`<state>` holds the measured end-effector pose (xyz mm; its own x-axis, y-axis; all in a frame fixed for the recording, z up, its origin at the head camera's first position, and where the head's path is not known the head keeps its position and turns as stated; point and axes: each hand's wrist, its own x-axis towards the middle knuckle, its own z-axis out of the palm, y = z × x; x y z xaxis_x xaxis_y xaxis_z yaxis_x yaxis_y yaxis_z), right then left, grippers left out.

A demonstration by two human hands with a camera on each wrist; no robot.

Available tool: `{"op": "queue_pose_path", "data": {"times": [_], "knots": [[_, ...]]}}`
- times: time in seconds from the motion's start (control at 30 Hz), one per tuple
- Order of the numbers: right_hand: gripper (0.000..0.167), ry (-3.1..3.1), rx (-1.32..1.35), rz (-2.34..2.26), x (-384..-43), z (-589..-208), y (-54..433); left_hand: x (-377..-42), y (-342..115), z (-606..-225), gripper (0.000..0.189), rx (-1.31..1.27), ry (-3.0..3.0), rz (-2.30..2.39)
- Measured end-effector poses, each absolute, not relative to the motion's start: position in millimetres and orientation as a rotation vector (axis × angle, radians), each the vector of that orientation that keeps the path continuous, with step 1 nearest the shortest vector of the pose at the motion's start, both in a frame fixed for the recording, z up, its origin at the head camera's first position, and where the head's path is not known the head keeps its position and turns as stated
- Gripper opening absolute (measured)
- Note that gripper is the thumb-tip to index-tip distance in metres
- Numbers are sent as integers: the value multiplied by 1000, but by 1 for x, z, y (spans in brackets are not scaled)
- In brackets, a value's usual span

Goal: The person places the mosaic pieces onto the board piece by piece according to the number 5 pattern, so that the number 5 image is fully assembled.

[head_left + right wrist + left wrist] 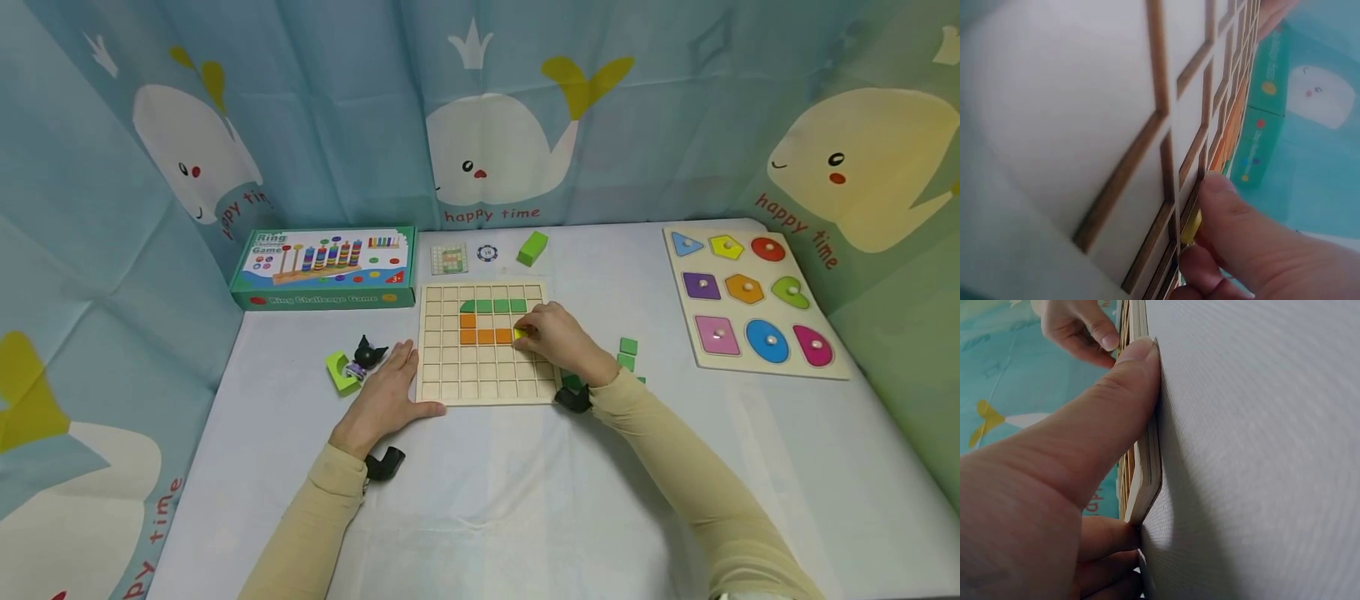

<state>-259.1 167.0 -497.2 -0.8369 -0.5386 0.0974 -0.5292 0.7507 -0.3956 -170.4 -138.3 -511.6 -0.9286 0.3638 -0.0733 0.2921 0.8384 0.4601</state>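
A wooden grid board (438, 368) lies flat on the white table. Along its left edge rest the straight fingers of my left hand (384, 397), while the thumb touches the front edge near the corner. My right hand (564, 340) is over the board's right side, pinching a small yellow tile (1192, 229) between thumb and fingers at a grid cell. That tile is just right of a row of orange tiles (486, 336). Further back on the grid is a row of green tiles (502, 306). Fingers partly hide the yellow tile.
Loose green tiles (626, 362) lie right of the board, partly behind the right wrist. Left stand a black-headed figurine (367, 356) and a lime block (341, 375). Behind are a game box (330, 267), pattern card (449, 259), round chip (487, 252) and green block (533, 248). A shape puzzle (750, 312) lies right.
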Motion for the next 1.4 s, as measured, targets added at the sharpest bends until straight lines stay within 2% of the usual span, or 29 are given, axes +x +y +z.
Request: {"op": "queue_pose_path", "data": {"times": [0.3,0.5,1.0,1.4], "knots": [[16,2924,-931,-764,-257,-493,183,-170,-138,-513,106,509,2858,674],[16,2951,-966,-821,-258,-487,200,-171,-138,-512,106,508,2851,677],[17,3038,-745,-889,-249,-479,256,-171,-139,-512,106,517,2858,701],[23,3004,-501,-882,-229,-475,310,-170,-138,-510,106,522,2853,707]]}}
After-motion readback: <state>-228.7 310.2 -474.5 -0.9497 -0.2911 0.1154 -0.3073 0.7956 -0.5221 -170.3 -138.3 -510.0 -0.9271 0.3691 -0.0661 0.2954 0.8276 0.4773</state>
